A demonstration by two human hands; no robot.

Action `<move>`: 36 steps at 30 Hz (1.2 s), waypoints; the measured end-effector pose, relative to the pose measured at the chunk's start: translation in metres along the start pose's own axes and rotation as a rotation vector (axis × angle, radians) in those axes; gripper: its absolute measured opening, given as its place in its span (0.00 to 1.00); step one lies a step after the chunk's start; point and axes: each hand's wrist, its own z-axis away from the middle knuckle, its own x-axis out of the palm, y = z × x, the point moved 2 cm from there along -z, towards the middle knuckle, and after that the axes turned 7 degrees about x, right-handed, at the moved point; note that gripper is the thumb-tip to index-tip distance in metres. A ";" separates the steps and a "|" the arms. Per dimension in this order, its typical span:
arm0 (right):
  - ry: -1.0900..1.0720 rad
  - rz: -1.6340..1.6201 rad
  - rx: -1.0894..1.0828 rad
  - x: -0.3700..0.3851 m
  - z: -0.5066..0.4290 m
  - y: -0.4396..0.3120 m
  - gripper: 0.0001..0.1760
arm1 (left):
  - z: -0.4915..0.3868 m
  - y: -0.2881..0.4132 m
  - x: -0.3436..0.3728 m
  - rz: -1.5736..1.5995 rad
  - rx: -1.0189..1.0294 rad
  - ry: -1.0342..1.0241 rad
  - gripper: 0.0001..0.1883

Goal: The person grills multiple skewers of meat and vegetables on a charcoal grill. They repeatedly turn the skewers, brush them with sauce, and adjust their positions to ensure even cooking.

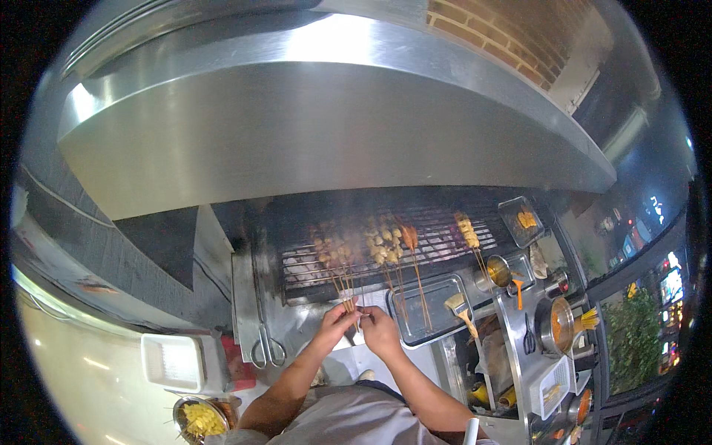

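Note:
My left hand (335, 324) is closed around the stick ends of several skewers (332, 249), whose meat pieces lie smoking on the left part of the grill grate (439, 239). My right hand (380, 329) touches the sticks just beside it, fingers pinched; whether it grips one is unclear. More pale meat skewers (384, 242) lie to the right, next to orange-red skewers (410, 236). Another group of yellowish skewers (467, 231) rests farther right on the grate. A wood-handled basting brush (457, 307) lies on the steel tray (411, 334) in front of the grill.
A steel hood (334, 133) overhangs the grill. Long tongs (263, 334) lie left. At right are a metal pot (497, 271), an orange-handled utensil (518, 292), a sauce bowl (556, 328) and a white basket (550, 386). A bowl of yellow pieces (201, 418) stands lower left.

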 end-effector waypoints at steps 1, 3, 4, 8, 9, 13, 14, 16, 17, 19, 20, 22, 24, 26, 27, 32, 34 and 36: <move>-0.105 -0.238 0.108 0.004 -0.003 0.002 0.18 | 0.010 -0.003 -0.004 0.067 -0.035 0.006 0.25; -0.284 -0.684 0.430 0.013 -0.009 0.006 0.20 | 0.040 -0.012 -0.012 0.170 -0.142 -0.014 0.28; -0.420 -0.802 0.482 0.014 -0.013 0.006 0.19 | 0.065 -0.018 -0.016 0.213 -0.196 -0.039 0.29; -0.727 -1.076 0.456 0.019 -0.028 -0.004 0.16 | 0.163 -0.032 -0.022 0.147 -0.242 0.072 0.28; -0.775 -1.109 0.453 0.020 -0.030 -0.005 0.16 | 0.174 -0.031 -0.026 0.196 -0.222 0.106 0.27; -0.854 -1.161 0.549 0.025 -0.035 -0.002 0.13 | 0.204 -0.029 -0.027 0.249 -0.243 0.258 0.26; -0.870 -1.185 0.565 0.026 -0.037 -0.001 0.12 | 0.204 -0.029 -0.028 0.228 -0.244 0.266 0.25; -0.822 -1.213 0.661 0.028 -0.038 -0.001 0.11 | 0.206 -0.028 -0.034 0.202 -0.237 0.253 0.24; -0.858 -1.236 0.632 0.028 -0.037 -0.003 0.10 | 0.206 -0.028 -0.038 0.197 -0.223 0.233 0.24; -0.813 -1.238 0.697 0.026 -0.035 -0.007 0.10 | 0.205 -0.024 -0.052 0.188 -0.198 0.181 0.23; -0.791 -1.195 0.646 0.025 -0.033 -0.010 0.09 | 0.205 -0.022 -0.059 0.189 -0.190 0.153 0.23; -0.708 -1.041 0.568 0.017 -0.026 -0.016 0.09 | 0.208 -0.015 -0.071 0.186 -0.173 0.044 0.22; -0.590 -0.792 0.452 0.007 -0.019 -0.023 0.09 | 0.216 -0.006 -0.079 0.183 -0.146 -0.115 0.22; -0.169 -0.215 0.041 -0.008 -0.019 -0.035 0.10 | 0.214 0.000 -0.087 0.067 -0.194 -0.203 0.22; -0.005 0.080 -0.074 -0.011 -0.017 -0.040 0.10 | 0.215 0.003 -0.089 0.009 -0.196 -0.252 0.23; 0.473 0.820 -0.294 -0.012 -0.017 -0.047 0.08 | 0.201 0.008 -0.092 0.014 -0.188 -0.414 0.21; 0.480 0.892 -0.301 0.001 -0.013 -0.040 0.10 | 0.196 0.009 -0.092 0.083 -0.182 -0.457 0.19; 0.453 0.912 -0.224 0.016 -0.008 -0.031 0.15 | 0.193 0.010 -0.093 0.098 -0.181 -0.489 0.19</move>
